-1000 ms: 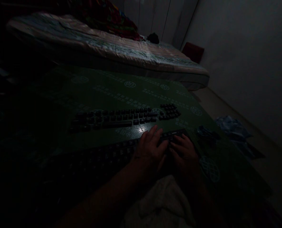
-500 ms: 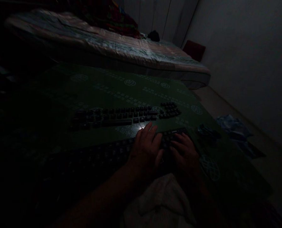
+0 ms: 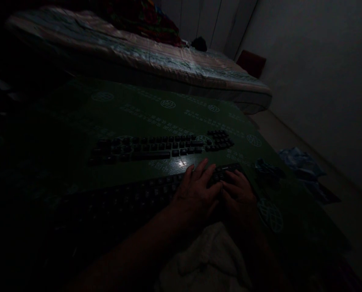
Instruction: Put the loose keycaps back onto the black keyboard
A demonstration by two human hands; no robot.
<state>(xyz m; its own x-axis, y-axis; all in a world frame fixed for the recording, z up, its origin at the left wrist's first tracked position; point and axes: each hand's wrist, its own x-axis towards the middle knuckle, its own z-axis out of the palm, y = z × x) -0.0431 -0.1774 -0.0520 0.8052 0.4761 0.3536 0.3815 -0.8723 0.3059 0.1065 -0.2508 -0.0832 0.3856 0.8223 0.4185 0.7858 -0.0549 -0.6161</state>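
My left hand (image 3: 196, 192) rests over the right part of a black keyboard (image 3: 123, 198), its fingers spread and its thumb side close to the other hand's fingertips. My right hand (image 3: 240, 192) is at the keyboard's right end, fingers slightly bent and apart. Darkness hides whether anything small lies between the two hands. Beyond the keyboard, loose black keycaps (image 3: 152, 155) are laid out in rows, with a block of several more keycaps (image 3: 222, 140) at their right end.
The green printed table top (image 3: 156, 119) carries a dark crumpled item (image 3: 268, 170) at right. A pale cloth (image 3: 205, 259) lies below my hands. Behind stands a bed (image 3: 156, 61); bluish cloth (image 3: 302, 160) is on the floor at right. The lower left is very dark.
My left hand has shifted right along the keyboard, close against my right hand. The right hand stays nearly in place. The keycap rows look unchanged.
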